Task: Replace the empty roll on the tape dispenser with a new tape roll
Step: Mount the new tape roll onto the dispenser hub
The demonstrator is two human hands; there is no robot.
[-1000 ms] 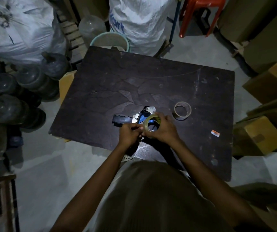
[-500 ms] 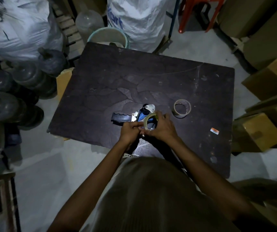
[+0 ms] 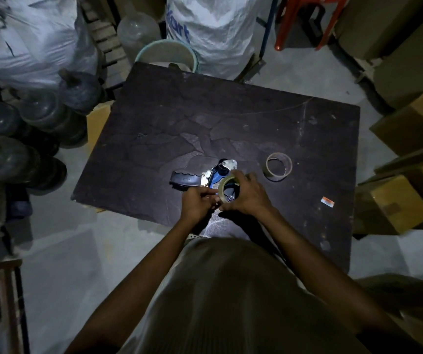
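Note:
A blue and metal tape dispenser [image 3: 214, 173] with a black handle [image 3: 185, 180] lies on its side on the dark table [image 3: 230, 118]. A new roll of clear tape [image 3: 227, 183] sits over the dispenser's hub. My right hand [image 3: 248, 195] wraps around the roll from the right. My left hand [image 3: 200, 201] pinches at the roll's left edge, just below the handle. The empty cardboard core [image 3: 278, 166] stands on the table to the right, apart from both hands.
A small orange label [image 3: 327, 201] lies on the table's right side. Cardboard boxes [image 3: 396, 203] crowd the right edge. Large water bottles [image 3: 34, 116] and white sacks [image 3: 213, 26] stand left and behind, with a bucket [image 3: 167, 54] and a red stool [image 3: 304, 19].
Both hands have stayed on the roll at the dispenser, with small finger shifts. The view has shifted slightly; nothing else on the table moved.

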